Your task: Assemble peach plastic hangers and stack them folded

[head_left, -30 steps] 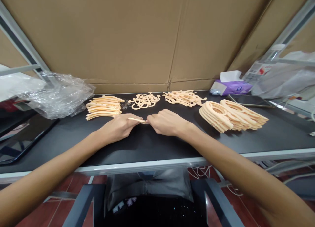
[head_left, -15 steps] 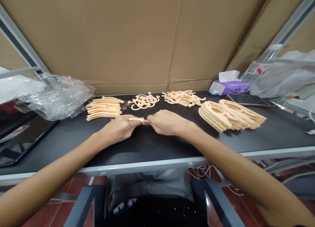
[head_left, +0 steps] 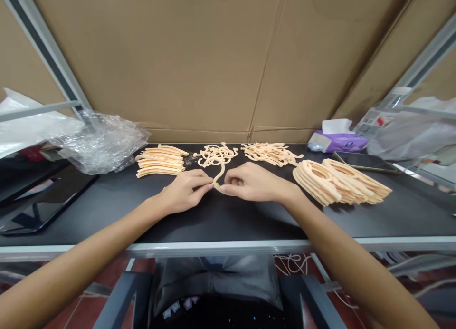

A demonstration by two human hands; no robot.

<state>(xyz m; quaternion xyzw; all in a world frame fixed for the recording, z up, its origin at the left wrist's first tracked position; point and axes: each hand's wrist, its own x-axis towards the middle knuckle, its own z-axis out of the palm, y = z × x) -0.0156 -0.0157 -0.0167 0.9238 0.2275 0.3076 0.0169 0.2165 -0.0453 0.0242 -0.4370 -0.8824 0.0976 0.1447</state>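
A cream-coloured curved hook piece (head_left: 220, 173) stands up between my two hands at the middle of the black table. The fingertips of my left hand (head_left: 187, 191) pinch it near its lower end. My right hand (head_left: 251, 182) grips the cream part just beside, its thumb and fingers closed together. Whether this is one part or two joined ones is hard to make out. Behind the hands lies a loose pile of small curved hooks (head_left: 214, 154). A pile of longer thin pieces (head_left: 272, 153) is to its right.
Stacked curved pieces (head_left: 162, 160) lie at left, and stacked hanger-like pieces with oval openings (head_left: 338, 181) at right. Around them are crumpled clear plastic (head_left: 107, 141), a dark tablet (head_left: 46, 200), a purple tissue pack (head_left: 338, 141) and a phone (head_left: 366, 161). Cardboard (head_left: 171, 62) stands behind.
My hands have moved slightly apart and turned, and the curved hook now shows upright between them. The camera view has shifted a little.
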